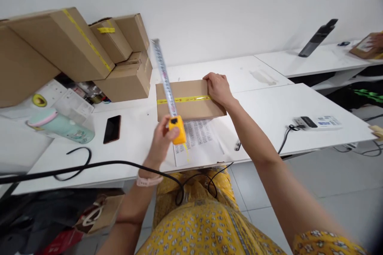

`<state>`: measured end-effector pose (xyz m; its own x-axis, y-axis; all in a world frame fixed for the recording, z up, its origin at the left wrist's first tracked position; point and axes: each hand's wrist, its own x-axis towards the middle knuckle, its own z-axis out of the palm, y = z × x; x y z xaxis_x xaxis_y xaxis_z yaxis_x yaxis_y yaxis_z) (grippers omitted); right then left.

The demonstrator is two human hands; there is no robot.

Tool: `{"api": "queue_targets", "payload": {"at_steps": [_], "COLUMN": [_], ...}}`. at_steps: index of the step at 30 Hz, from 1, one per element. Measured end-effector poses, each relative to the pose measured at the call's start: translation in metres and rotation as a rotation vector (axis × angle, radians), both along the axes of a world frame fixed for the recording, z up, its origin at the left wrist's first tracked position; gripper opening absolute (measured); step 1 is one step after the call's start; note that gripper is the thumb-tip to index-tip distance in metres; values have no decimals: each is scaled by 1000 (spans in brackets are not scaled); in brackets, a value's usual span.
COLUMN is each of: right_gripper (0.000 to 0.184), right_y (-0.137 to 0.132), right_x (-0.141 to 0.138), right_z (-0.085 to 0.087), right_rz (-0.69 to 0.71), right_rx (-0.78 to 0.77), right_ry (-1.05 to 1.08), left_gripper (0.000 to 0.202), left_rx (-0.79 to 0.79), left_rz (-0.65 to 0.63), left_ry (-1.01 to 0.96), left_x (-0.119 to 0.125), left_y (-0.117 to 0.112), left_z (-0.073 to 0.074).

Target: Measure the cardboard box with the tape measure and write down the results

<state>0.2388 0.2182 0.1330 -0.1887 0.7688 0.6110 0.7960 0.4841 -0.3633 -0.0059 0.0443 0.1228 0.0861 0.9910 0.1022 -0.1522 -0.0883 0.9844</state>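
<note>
My left hand (162, 137) is closed round a yellow tape measure (178, 129). Its metal blade (164, 73) sticks out upward, passing in front of the left end of a cardboard box (191, 107). Whether the blade touches the box I cannot tell. Yellow printed tape runs along the box, which lies flat on the white desk (257, 111). My right hand (219, 87) grips the box's right end, fingers bent over its far edge. Printed sheets of paper (199, 143) lie partly beneath the box, on the near side.
Several cardboard boxes (125, 79) are stacked at the left. Near them are a mint tumbler (62, 125) and a phone (112, 129). A black cable (119, 162) crosses the front. At the right are a power strip (317, 122), a dark bottle (318, 38) and another person's hand (376, 40) on a box.
</note>
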Motion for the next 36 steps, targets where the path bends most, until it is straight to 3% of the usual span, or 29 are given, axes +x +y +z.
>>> {"api": "queue_targets", "payload": {"at_steps": [3,7,13,21,32,36], "right_gripper": [29,38,48,46,46,51], "right_y": [-3,-8,-11,-8,-10,-14], "right_x": [-8,-8,-5,-1,-2,-4], "right_z": [2,2,3,-2,-2,0], "right_rz": [-46,-48,-10,52,37,-41], "right_rx": [0,32,36,71,52,26], "right_ry": [-17,-81,-210,-199,-187,-153], "left_gripper": [53,54,58,59,56,63], "left_rx": [-168,-268,-311,-244,-230,-135], "left_rz": [-173,-251,-271,-270,-281,-259], "left_ry": [-30,-57,-66,73,96,135], "left_x": [22,36,38,50,50,42], "left_y": [-22,-33,-36,-41,-40,-50], "left_z": [-23,-42,-50,-70,-74,-85]}}
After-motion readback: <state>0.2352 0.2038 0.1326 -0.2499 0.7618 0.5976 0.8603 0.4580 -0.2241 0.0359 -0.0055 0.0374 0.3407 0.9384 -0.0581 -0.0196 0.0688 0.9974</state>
